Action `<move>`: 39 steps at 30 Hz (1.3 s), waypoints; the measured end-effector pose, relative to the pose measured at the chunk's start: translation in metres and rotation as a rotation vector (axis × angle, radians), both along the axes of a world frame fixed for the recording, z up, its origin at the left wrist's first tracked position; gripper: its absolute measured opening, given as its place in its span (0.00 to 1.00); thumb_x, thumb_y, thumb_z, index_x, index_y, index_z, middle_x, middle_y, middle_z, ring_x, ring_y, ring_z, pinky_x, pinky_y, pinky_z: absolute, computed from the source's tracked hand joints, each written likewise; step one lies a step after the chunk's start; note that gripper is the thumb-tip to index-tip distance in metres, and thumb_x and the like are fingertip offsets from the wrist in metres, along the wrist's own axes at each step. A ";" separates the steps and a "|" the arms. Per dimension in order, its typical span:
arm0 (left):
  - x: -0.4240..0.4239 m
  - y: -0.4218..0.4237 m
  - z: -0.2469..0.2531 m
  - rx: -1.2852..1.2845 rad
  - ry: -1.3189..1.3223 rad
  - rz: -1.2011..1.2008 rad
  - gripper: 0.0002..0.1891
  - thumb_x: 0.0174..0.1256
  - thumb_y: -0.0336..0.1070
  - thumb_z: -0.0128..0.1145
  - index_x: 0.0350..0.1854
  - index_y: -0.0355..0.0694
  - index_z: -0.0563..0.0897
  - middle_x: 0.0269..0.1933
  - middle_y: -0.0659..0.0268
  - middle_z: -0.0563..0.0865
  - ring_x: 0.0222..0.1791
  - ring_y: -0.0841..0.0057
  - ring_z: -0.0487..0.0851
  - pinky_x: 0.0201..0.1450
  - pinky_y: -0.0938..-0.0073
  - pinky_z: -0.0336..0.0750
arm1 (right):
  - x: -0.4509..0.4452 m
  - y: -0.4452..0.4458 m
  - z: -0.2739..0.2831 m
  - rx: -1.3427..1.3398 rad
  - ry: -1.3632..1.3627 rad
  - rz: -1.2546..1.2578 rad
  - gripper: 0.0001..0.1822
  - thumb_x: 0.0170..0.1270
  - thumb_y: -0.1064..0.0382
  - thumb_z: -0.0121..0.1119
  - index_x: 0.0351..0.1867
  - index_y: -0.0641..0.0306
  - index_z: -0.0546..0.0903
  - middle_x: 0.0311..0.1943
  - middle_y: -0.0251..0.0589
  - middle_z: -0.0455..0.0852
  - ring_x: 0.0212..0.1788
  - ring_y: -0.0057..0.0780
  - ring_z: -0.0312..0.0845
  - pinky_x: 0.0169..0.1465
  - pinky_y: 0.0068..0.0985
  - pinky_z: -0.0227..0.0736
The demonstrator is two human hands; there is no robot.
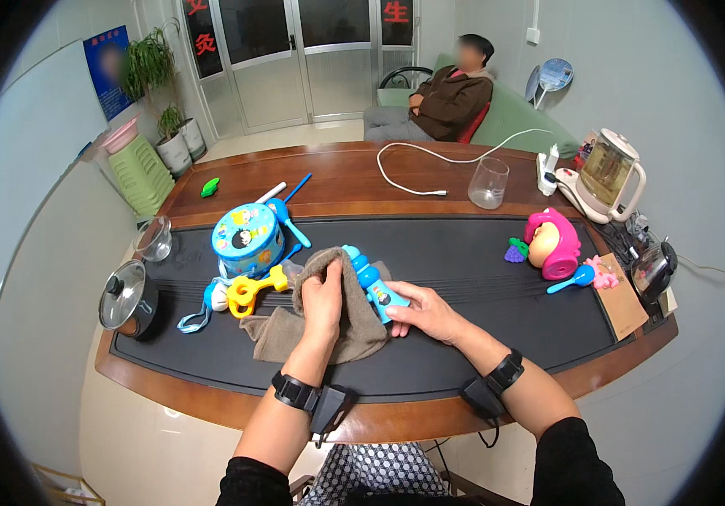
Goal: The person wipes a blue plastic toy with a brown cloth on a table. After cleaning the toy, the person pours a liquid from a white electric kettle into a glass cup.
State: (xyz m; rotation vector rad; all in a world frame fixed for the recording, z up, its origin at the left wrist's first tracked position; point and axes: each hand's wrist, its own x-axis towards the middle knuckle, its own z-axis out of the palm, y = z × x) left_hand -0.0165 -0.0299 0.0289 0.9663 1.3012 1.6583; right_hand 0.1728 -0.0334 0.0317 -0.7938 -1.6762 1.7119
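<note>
My left hand (pixel 322 302) grips a brown cloth (pixel 362 316) whose folds hang over the black tabletop inlay. My right hand (pixel 429 310) holds the wide end of a blue plastic toy (pixel 372 278) with rounded bulges and a printed cartoon figure. The toy tilts, its narrow end up and to the left, touching or close to the cloth. Left of the cloth lies a yellow toy (pixel 251 291) with ring-shaped openings. Beside that, a blue-and-white toy (pixel 215 296) has a striped ribbon. Behind them stands a blue toy drum (pixel 248 240) with cartoon prints.
A lidded pot (pixel 128 300) and a glass bowl (pixel 155 240) stand left. On the right are a pink toy (pixel 555 246), a blue maraca (pixel 574 278), a cardboard piece (pixel 625 303) and an electric kettle (pixel 609 171). A drinking glass (pixel 489 183) stands behind. A person (pixel 457 95) sits beyond the table.
</note>
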 end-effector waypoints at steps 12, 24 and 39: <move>-0.003 0.002 -0.003 -0.020 -0.093 -0.013 0.13 0.66 0.34 0.54 0.48 0.32 0.79 0.46 0.63 0.83 0.45 0.76 0.79 0.50 0.77 0.72 | 0.000 -0.001 0.003 -0.021 0.011 -0.013 0.26 0.66 0.55 0.55 0.61 0.68 0.69 0.34 0.36 0.80 0.29 0.19 0.78 0.33 0.15 0.75; 0.003 -0.004 -0.001 0.034 0.112 0.001 0.15 0.65 0.35 0.54 0.47 0.29 0.79 0.46 0.59 0.83 0.46 0.75 0.79 0.51 0.74 0.72 | 0.000 0.002 -0.002 -0.087 0.072 -0.030 0.27 0.66 0.52 0.54 0.61 0.67 0.70 0.33 0.38 0.82 0.28 0.19 0.79 0.31 0.14 0.74; -0.001 0.001 -0.003 0.010 -0.165 -0.154 0.13 0.66 0.36 0.52 0.48 0.34 0.79 0.44 0.65 0.82 0.44 0.77 0.78 0.49 0.77 0.72 | 0.002 0.002 -0.010 -0.034 0.024 -0.022 0.23 0.68 0.57 0.53 0.60 0.66 0.70 0.32 0.36 0.81 0.28 0.18 0.79 0.31 0.16 0.75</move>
